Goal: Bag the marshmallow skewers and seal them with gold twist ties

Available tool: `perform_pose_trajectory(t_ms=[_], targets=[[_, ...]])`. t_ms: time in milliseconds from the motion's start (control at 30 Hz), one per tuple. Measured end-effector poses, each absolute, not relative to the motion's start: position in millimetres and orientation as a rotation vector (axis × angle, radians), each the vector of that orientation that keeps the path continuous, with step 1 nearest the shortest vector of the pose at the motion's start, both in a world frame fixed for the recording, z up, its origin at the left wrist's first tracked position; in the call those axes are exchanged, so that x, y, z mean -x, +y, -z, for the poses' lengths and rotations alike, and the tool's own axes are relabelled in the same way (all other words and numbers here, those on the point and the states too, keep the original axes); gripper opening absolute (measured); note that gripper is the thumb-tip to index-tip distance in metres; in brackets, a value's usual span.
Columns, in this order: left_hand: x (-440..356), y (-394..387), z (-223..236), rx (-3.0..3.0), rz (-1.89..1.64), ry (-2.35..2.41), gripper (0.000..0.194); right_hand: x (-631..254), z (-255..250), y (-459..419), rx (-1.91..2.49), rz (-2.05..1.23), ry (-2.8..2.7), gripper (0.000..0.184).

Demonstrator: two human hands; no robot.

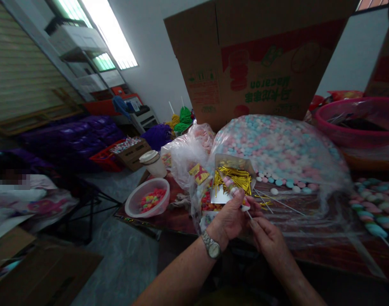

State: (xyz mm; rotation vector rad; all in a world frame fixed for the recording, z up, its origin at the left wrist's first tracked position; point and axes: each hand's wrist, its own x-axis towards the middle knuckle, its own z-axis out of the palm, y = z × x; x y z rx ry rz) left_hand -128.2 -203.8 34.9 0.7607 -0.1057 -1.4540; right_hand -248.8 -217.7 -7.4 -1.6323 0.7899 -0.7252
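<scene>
1. The right hand [268, 236] sits at four o'clock from the candy, its thumb and fingers pinched narrow on the white stick [249, 215], probably because that bare end gives a grip clear of the sweets.
2. The left hand [229, 220], a wristwatch [212, 248] on its wrist, curls around the lower part of the candy; such a cradling hold would seem to steady soft pieces without squashing them.
3. The marshmallow skewer [229, 183] therefore lies within the left hand, its stick running out at five o'clock to the right fingertips and its far end pointing to eleven.
4. That end overlaps the box [222, 197] of gold twist ties [240, 180], at eleven to twelve o'clock from the hands; whether they touch, I cannot tell. The box seems placed for a short reach.
5. Loose sticks [290, 206] lie at two o'clock, near the right hand, likely for easy picking.
6. More marshmallow skewers [373, 206] lie at three o'clock, well apart, perhaps to leave working room; a plastic bowl [130, 204] of bright candies stands at nine.
7. Farther off, at one o'clock, the clear bag [277, 142] spills marshmallows toward the hands, presumably to keep them accessible; a "Macaron" carton [261, 68] stands behind it.
</scene>
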Motion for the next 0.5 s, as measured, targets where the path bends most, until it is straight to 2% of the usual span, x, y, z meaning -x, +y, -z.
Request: perform_pose_trajectory(t_ms=[167,333,400,500], targets=[[100,-210,-55,-0.798,1.263,-0.086,0.016,260,12,-220,2.135,0.856,0.789,0.034],[91,-214,-69,-0.779,1.163,0.029,0.023,266,12,-219,2.483,0.893,0.867,0.035],[97,-212,-66,-0.755,1.174,0.057,0.025,266,7,-218,2.372,0.83,0.812,0.036],[110,-209,-55,-0.689,1.228,0.045,0.027,258,-1,-213,1.846,0.613,0.69,0.038]])
